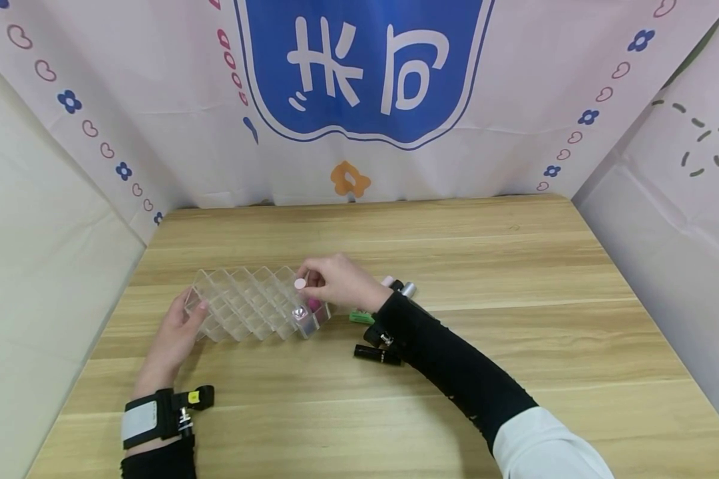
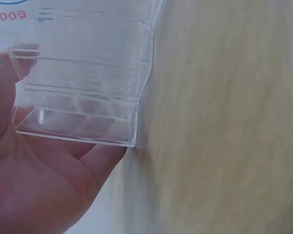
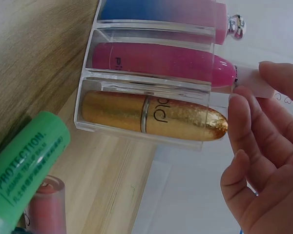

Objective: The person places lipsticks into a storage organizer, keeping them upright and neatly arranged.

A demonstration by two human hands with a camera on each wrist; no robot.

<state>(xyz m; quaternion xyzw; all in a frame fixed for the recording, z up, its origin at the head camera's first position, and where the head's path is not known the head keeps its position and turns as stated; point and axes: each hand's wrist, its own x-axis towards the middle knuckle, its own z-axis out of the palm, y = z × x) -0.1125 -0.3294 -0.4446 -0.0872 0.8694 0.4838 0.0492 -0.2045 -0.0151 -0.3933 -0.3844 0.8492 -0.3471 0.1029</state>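
Sitting on wood-grained desk: clear diamond-celled organizer, one end gripped by left hand. Pinched by right hand at the other end: pale pink cylinder (flat-topped). Behind: printed white cloth.

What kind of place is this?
Probably a little booth set up for filming, though I can't be certain. A patterned cloth hangs like a backdrop behind the wooden table, a pale sheet closes the left side, and there's a wrist camera.
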